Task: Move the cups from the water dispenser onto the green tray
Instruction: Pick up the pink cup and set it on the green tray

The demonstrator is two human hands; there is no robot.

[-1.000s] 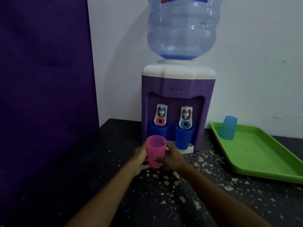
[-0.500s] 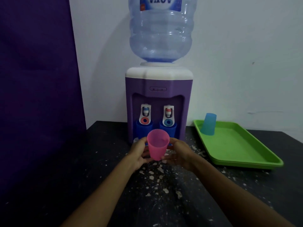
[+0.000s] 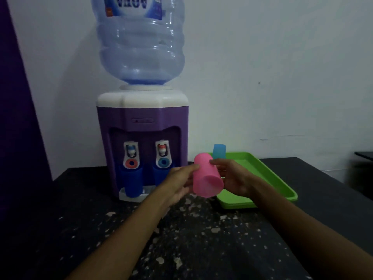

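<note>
Head view: both hands (image 3: 203,179) around tilted pink cup (image 3: 206,177), before green tray (image 3: 268,178).

A pink cup (image 3: 206,176), tipped on its side, sits between dispenser (image 3: 142,142) and green tray (image 3: 280,184), where a light-blue cup (image 3: 219,151) stands inverted.

A black table (image 3: 60,229) fills the lower part of the view, its dark top flecked all over with pale chips and specks, thickest near the middle. Behind it rises a plain white wall (image 3: 272,67), marked by a small dark spot and a faint horizontal smudge lower down on the right. A deep purple panel (image 3: 14,118) covers the left edge of the view, running from the top down to the table and meeting the wall along a slanted line. At the far right, the corner of another dark surface (image 3: 364,155) juts in, apart from the table.
</note>
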